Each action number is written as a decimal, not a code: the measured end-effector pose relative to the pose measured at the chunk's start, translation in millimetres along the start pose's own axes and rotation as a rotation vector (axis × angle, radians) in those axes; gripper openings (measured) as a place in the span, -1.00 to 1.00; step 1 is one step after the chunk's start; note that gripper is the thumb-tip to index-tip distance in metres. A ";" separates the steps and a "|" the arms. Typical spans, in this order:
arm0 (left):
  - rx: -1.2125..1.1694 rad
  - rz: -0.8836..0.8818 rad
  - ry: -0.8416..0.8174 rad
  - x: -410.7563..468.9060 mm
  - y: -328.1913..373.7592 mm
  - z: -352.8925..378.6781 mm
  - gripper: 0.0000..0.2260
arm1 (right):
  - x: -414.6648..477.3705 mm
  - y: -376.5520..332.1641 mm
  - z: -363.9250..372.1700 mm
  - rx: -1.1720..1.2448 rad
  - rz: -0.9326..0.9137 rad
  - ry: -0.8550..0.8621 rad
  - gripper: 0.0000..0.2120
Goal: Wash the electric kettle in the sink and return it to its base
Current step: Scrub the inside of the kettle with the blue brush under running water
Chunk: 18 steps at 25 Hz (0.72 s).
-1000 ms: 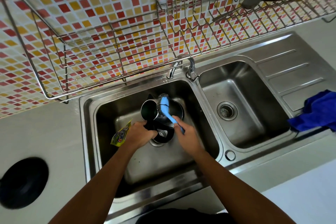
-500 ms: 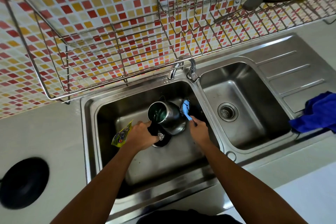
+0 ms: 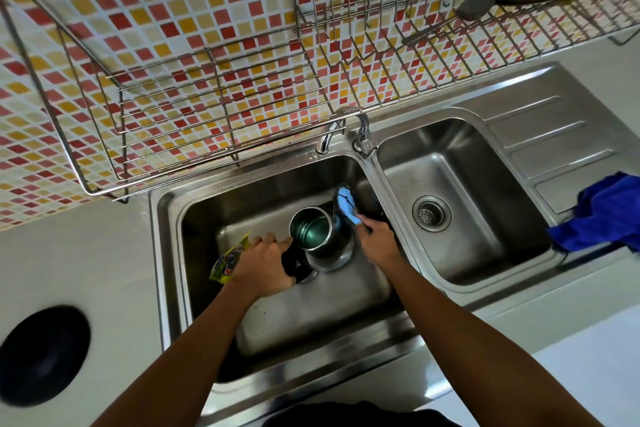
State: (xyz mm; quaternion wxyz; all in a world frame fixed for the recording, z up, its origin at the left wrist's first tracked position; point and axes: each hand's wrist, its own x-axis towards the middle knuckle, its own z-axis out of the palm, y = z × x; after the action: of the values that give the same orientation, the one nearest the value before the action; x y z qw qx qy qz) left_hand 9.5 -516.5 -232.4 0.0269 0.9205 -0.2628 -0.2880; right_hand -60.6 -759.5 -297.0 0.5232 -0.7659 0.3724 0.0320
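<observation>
**Kettle scrubbed in the left basin**

The steel electric kettle (image 3: 320, 241) sits tilted in the left basin of the double sink (image 3: 374, 333), its open mouth facing up and left. The left hand (image 3: 265, 262) grips its black handle. The right hand (image 3: 377, 241) is clenched around a blue brush (image 3: 347, 205), whose head lies against the kettle's far side. A yellow sachet (image 3: 230, 258) (print unreadable) leans beside the left wrist. A black round base (image 3: 43, 355) rests on the table, well apart.

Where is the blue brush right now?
In the head view, the brush is in the right hand, over the left basin, against the far right side of the kettle, below the tap.
</observation>
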 end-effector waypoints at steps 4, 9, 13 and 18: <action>0.042 0.018 0.013 -0.7 2.3 3.1 -0.21 | -12.1 -10.4 -8.8 -0.022 -0.089 -0.023 -0.68; 0.109 0.054 0.025 -3.6 7.5 3.3 -0.22 | -39.4 -26.6 -47.2 -0.027 -0.184 -0.085 -0.68; 0.119 0.076 0.034 1.3 18.7 1.4 -0.23 | -62.6 -63.4 -75.7 -0.328 -0.336 -0.343 -0.62; 0.160 0.099 0.083 1.6 24.2 7.1 -0.27 | -56.7 -111.4 -73.8 -0.847 -0.349 -0.553 -0.66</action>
State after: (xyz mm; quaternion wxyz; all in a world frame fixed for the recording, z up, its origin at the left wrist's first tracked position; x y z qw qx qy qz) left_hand -4.6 -537.4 -234.2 -0.0214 0.9166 -0.3289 -0.2262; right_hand -59.4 -770.5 -152.3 0.2446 -0.9235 0.0420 0.2926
